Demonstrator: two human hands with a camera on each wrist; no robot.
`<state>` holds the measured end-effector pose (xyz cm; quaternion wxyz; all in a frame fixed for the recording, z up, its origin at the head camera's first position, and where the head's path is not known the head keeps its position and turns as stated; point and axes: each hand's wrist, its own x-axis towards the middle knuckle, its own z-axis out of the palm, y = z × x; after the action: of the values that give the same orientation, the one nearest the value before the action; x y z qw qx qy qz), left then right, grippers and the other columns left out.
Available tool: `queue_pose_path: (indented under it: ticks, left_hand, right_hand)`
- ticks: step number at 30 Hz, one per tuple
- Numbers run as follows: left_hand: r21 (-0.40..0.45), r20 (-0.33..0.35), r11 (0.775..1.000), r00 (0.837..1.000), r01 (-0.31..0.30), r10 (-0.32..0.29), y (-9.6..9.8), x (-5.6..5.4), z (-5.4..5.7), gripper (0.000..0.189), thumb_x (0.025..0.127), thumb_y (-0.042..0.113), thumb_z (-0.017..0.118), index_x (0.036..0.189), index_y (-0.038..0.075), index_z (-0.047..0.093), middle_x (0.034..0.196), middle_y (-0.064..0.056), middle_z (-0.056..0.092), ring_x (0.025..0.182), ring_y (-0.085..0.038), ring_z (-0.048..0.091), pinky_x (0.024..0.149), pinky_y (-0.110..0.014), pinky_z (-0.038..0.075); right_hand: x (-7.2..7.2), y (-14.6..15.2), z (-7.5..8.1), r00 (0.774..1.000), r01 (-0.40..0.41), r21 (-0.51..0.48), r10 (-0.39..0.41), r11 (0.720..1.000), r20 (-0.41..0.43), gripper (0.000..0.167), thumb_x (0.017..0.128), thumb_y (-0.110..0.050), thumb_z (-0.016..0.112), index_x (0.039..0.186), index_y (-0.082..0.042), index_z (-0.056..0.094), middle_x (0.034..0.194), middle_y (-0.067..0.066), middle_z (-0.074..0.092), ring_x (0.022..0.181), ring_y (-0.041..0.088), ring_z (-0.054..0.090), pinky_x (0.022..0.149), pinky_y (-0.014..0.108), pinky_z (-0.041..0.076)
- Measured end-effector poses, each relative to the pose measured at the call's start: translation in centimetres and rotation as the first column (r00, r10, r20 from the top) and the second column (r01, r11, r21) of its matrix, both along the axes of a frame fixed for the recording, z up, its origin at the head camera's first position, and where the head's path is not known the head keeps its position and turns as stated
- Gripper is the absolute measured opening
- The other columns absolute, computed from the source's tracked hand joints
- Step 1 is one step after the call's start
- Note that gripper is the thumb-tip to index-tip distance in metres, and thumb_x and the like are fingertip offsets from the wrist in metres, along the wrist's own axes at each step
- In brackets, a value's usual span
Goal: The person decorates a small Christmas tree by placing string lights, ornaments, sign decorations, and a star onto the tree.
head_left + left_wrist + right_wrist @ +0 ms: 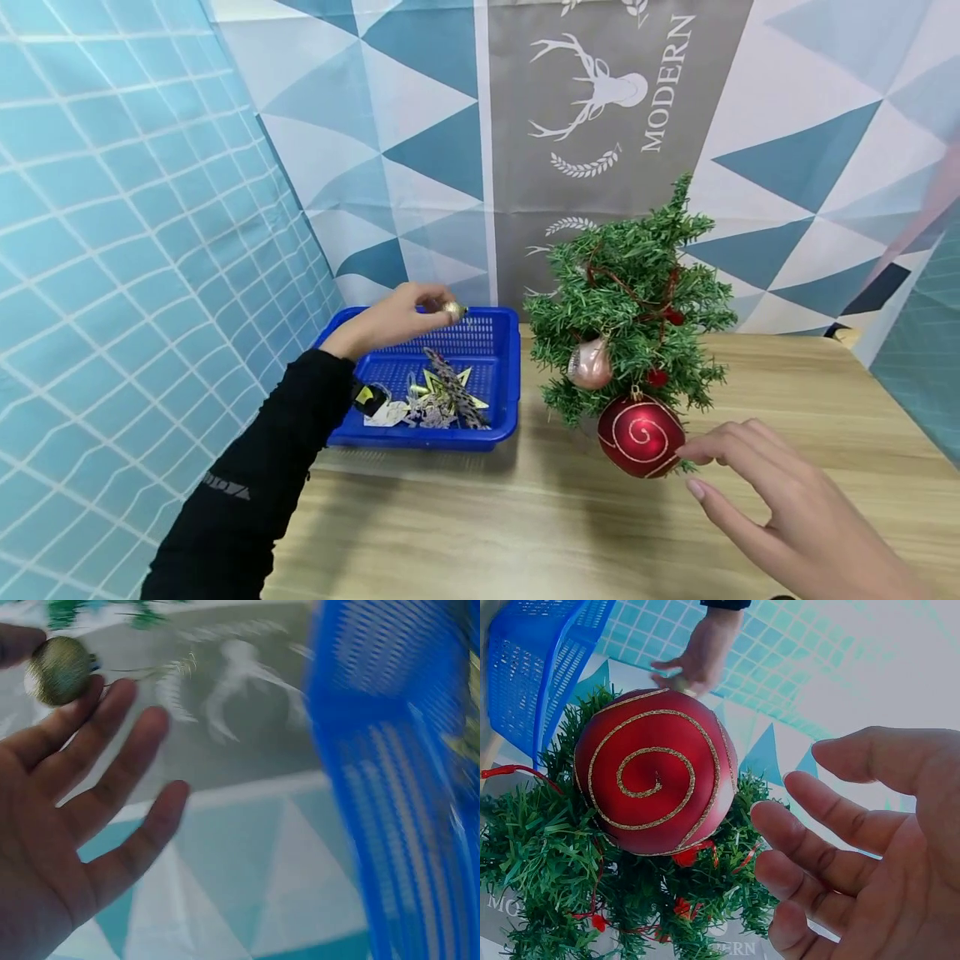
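Observation:
Between thumb and fingertips my left hand (397,318) pinches a small gold Christmas bauble (58,673), above the blue basket (512,375). A thin loop trails from its cap in the left wrist view. My right hand (795,504) is empty, its fingers spread and slightly bent beside a large red bauble (639,440) with a gold glitter spiral. That bauble hangs low on the front of a small green Christmas tree (622,258). Just above it hangs a pink bauble (592,364).
Inside the basket lie a gold star (474,400), silvery glitter ornaments (431,412) and a small black item (367,399). A red garland (618,283) winds around the tree. Patterned cloth stands behind the wooden table (450,525), with a tiled-pattern sheet at left.

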<state>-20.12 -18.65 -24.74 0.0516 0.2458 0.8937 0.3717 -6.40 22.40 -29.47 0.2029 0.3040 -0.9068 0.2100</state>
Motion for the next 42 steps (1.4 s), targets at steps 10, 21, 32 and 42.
queue_pose_path:
  ticks: [10, 21, 32, 42]
  left_hand:
    - [0.333, -0.047, 0.848, 0.905, 0.413, -0.423, 6.2, 6.9, -0.4, 0.028, 0.097, 0.022, 0.050, 0.109, -0.002, 0.059, 0.105, -0.014, 0.061, 0.093, -0.022, 0.058, 0.083, -0.041, 0.050]
    - [0.342, 0.061, 0.740, 0.772, 0.580, -0.633, 11.8, 11.3, -6.7, 0.015, 0.097, 0.007, 0.050, 0.109, 0.002, 0.057, 0.100, -0.009, 0.060, 0.096, 0.001, 0.053, 0.087, -0.026, 0.049]
    - [0.540, 0.203, 0.731, 0.779, 0.417, -0.594, 11.8, 13.0, -13.5, 0.021, 0.099, 0.011, 0.048, 0.111, -0.004, 0.055, 0.098, -0.026, 0.061, 0.092, 0.001, 0.056, 0.087, -0.028, 0.048]
    - [0.504, 0.254, 0.762, 0.773, 0.407, -0.581, 11.2, 13.7, -15.4, 0.020, 0.098, 0.007, 0.049, 0.116, -0.001, 0.055, 0.101, -0.020, 0.062, 0.095, 0.001, 0.055, 0.088, -0.026, 0.047]
  right_hand:
    - [-0.3, -2.9, 0.7, 0.978, -0.202, -0.142, 0.194, 0.969, -0.070, 0.038, 0.082, -0.017, 0.077, 0.116, -0.021, 0.061, 0.109, -0.013, 0.059, 0.099, 0.004, 0.052, 0.085, 0.009, 0.041]
    - [0.3, -6.2, -2.8, 0.870, -0.478, -0.306, 0.491, 0.823, -0.039, 0.022, 0.089, -0.021, 0.070, 0.108, -0.017, 0.060, 0.099, -0.009, 0.062, 0.086, 0.007, 0.058, 0.078, 0.017, 0.048]
    - [0.2, -4.8, -8.1, 0.786, -0.519, -0.478, 0.616, 0.709, 0.060, 0.031, 0.079, 0.008, 0.072, 0.103, -0.011, 0.068, 0.088, -0.001, 0.067, 0.074, 0.007, 0.060, 0.063, 0.017, 0.050]
    - [0.5, -3.4, -9.3, 0.740, -0.543, -0.493, 0.665, 0.680, 0.103, 0.039, 0.082, 0.012, 0.066, 0.111, -0.014, 0.065, 0.094, -0.001, 0.062, 0.079, 0.008, 0.057, 0.064, 0.020, 0.049]
